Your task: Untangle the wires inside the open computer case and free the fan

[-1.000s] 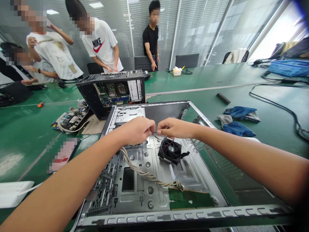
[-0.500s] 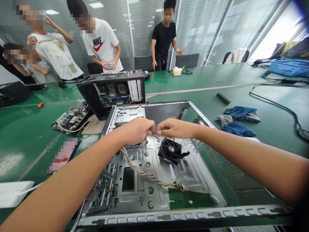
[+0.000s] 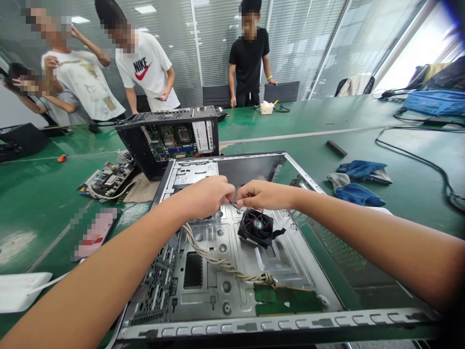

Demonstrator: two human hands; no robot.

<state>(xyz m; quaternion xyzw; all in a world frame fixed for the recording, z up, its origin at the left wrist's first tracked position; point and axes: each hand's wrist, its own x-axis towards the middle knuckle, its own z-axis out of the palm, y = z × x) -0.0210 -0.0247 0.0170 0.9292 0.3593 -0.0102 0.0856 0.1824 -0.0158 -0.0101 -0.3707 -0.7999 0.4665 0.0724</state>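
A black cooling fan (image 3: 256, 227) with a round label at its hub rests inside an open metal computer case (image 3: 203, 291) that lies flat on the table. Thin dark wires (image 3: 234, 205) run from the fan up to my hands. My left hand (image 3: 212, 196) is closed in a pinch on the wire's end, its fingertips partly hidden. Close beside it, my right hand (image 3: 254, 195) pinches the same wire just above the fan. A twisted beige cable (image 3: 214, 259) crosses the case floor below both hands. Near the case's front rail lies a green board (image 3: 286, 298).
Behind the case stands a second computer tower (image 3: 167, 140), its side open. Left of it are a loose motherboard (image 3: 109, 179) and a pink-cased phone (image 3: 97, 233). Blue-grey gloves (image 3: 359, 186) and a black cable (image 3: 425, 160) lie rightward. Several people stand across the table.
My hands stay almost in place, the fingers shifting slightly on the wire. Across the table, one person lowers an arm toward the tower and another rests a hand on a chair.
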